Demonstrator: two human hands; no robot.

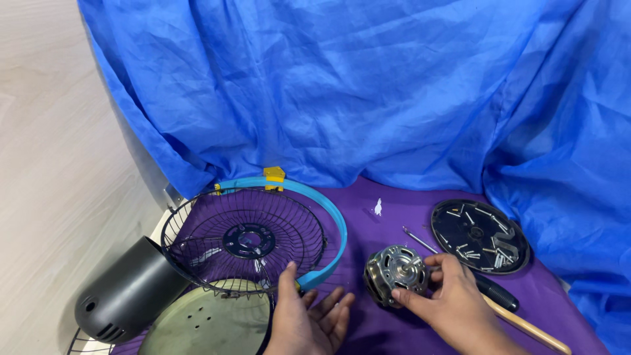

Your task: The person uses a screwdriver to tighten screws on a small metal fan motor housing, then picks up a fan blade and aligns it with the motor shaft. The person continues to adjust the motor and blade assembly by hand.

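Blue crinkled cloth [368, 92] is draping behind; purple cloth [394, 210] is covering the table, soft and slippery, so I'm judging the round motor could be rolling off. Black wire fan guard [243, 240] with blue plastic rim is lying near my left hand [309, 319], fingers spread, palm up, holding nothing. My right hand [447, 299] is pinching the ribbed metal fan motor [394, 269], centre front. Loose screws in the black dish [480, 235] could be scattering if I'm bumping it.
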